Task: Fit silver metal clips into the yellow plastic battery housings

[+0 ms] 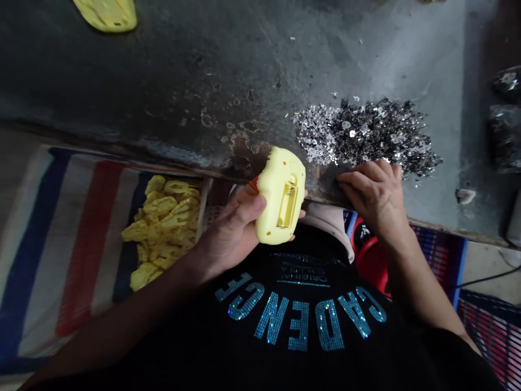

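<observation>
Pale yellow moulded plastic casing sits clamped in the person's left hand, the thumb pressed along one side and the fingertips just showing past the other. It is held over the worn front edge of a grey, stained counter, though whether it touches that edge cannot be told. A rectangular recess in its face holds a ribbed yellow insert, and a small orange-red piece pokes out beside the thumb.

The hands are apart, with no contact between them. The right hand lies open and slightly curled on the counter, just beside the casing's side of a spread heap of glittering silver and dark sequins, its fingers reaching the heap's lower edge.

To the left, below the counter, an open box holds a pile of yellow moulded parts and stands on a red, white and blue striped cloth. Another yellow piece lies at the counter's far side, and dark bags sit at its right end. A red object shows by the person's black T-shirt, which carries sparkling blue lettering.
</observation>
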`<state>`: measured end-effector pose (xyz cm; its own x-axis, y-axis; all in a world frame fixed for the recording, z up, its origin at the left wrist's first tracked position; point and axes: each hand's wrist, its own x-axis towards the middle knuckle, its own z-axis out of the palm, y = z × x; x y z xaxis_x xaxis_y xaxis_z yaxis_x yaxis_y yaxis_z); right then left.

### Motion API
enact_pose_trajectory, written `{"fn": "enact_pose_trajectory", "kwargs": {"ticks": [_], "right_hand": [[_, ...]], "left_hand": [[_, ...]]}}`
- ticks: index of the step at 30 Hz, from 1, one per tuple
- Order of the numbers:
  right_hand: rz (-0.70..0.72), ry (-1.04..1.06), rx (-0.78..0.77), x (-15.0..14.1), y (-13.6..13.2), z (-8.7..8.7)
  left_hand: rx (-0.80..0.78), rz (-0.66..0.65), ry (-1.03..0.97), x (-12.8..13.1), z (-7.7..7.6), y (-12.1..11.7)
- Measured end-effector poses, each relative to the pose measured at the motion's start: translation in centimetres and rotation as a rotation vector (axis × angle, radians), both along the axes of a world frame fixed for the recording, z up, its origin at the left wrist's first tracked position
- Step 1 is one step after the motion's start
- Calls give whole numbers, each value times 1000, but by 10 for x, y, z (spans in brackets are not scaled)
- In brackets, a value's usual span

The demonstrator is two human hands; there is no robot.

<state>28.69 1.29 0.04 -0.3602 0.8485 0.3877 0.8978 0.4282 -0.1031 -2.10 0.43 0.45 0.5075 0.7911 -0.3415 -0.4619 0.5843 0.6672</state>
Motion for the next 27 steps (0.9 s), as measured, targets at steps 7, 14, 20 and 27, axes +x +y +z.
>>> {"fn": "enact_pose_trajectory", "kwargs": {"ticks": [7, 14, 20, 27], "right_hand": [[25, -18, -113, 8, -30, 14], [57, -39, -179, 13, -35, 19], [23, -110, -139, 18, -46, 13], [107, 597, -312, -9, -43, 39]], "left_hand": [[8, -97, -73, 2, -9, 0], [-39, -147, -136, 11, -1, -4], [-21, -226, -214, 14, 3, -4], [-65, -278, -292, 22, -3, -11]]}}
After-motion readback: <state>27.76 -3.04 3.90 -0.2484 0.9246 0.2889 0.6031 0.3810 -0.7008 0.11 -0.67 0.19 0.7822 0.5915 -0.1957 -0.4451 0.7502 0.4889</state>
